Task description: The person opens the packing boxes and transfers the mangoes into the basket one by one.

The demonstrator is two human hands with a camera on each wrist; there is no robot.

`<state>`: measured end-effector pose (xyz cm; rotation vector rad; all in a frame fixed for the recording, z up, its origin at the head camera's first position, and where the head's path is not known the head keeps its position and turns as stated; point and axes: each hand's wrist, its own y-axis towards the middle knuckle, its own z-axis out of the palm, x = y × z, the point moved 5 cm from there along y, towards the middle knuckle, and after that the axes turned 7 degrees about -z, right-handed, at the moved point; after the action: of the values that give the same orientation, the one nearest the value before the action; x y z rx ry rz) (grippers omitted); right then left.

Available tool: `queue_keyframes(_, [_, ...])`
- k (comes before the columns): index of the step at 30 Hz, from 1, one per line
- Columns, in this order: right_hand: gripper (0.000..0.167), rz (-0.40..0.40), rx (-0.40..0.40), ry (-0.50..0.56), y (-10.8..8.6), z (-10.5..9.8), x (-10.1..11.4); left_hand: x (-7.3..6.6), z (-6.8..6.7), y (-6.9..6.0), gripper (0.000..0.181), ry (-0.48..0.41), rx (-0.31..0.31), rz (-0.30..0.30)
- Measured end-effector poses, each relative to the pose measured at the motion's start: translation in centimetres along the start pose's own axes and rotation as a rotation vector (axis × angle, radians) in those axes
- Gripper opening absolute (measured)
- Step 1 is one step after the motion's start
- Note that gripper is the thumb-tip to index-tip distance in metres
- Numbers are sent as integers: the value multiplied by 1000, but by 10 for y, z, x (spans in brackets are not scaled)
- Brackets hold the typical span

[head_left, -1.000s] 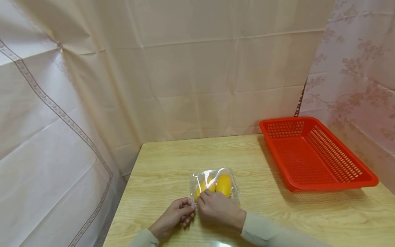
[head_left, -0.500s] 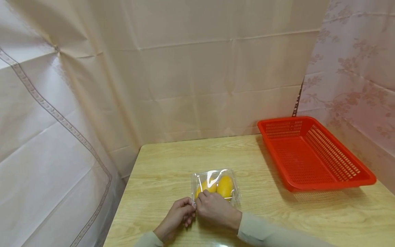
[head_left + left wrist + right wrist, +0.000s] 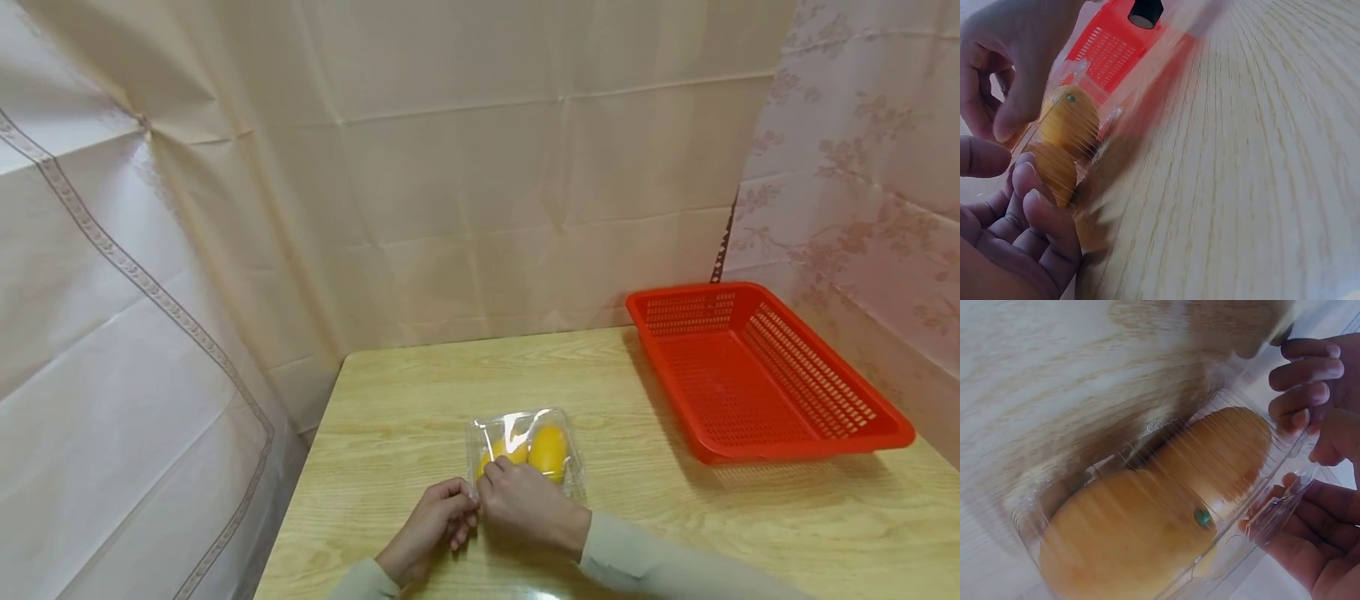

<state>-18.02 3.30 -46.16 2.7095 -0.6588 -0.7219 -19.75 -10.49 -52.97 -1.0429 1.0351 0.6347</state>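
A clear plastic clamshell box (image 3: 483, 429) lies on the table, its lid down. Through it show yellow, oval, mango-like fruits (image 3: 548, 450), with a small green spot on one in the right wrist view. My left hand (image 3: 431, 525) pinches the near left corner of the box between thumb and fingertips. Just to its right, my right hand (image 3: 528, 504) holds the box's front edge with bent fingers and covers part of it. The right wrist view has both hands close together along the clear rim (image 3: 1279, 506). In the left wrist view the fingers nearly meet at the corner.
A red perforated plastic basket (image 3: 750, 400) stands at the right of the wood-grain table (image 3: 405, 392). Pale cloth curtains (image 3: 480, 192) hang behind the table and on both sides. A black cylindrical object (image 3: 1145, 12) shows at the top of the left wrist view.
Both hands stay at the box's near left corner with almost the same hold. The head view shifts slightly; box and basket stay in place on the table.
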Motion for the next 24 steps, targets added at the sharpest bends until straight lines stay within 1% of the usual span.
queue_keyframes(5, [6,26,-30,-8,-1,-2,-3,-1,0,2,10,16,-15,-10])
queue_keyframes(7, [4,39,-21,-13,-3,-1,-3,-1,0,3,11,22,-26,-24])
queue_keyframes(10, [2,76,8,7,-5,0,-3,-1,-1,5,13,29,-44,-42])
queue_keyframes(14, [11,132,-2,27,-9,-1,-8,-3,-4,6,13,48,-67,-47])
queue_keyframes(19, [20,159,-50,40,-16,-2,-14,-4,-5,8,12,60,-86,-52])
queue_keyframes(24, [39,223,-36,58,-21,0,-23,-4,-5,8,11,51,-102,-63])
